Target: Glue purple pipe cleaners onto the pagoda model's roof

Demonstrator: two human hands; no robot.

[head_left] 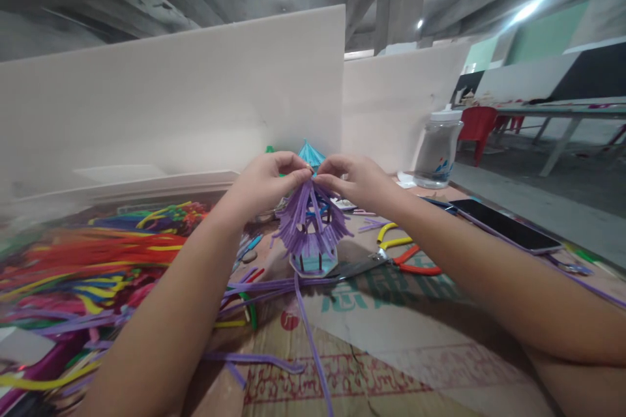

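A small pavilion model stands upright in front of me, its layered roof (313,215) made of purple pipe cleaners. Below the roof, dark posts rise from a pale octagonal base (313,266). At the roof's peak, my left hand (271,182) pinches with thumb and forefinger. My right hand (357,179) pinches the same peak from the other side, fingertips close to the left ones. Exactly what lies between the fingertips is too small to make out. Just behind the hands shows a pointed light-blue top (312,154). Loose purple pipe cleaners (308,332) lie before the base.
Scissors (364,265) and orange-handled pliers (415,262) lie right of the model, near yellow handles (394,238). Colourful pipe cleaners (112,254) heap at left. A phone (506,225) and a clear water bottle (437,150) are at right. White panels (195,98) stand behind.
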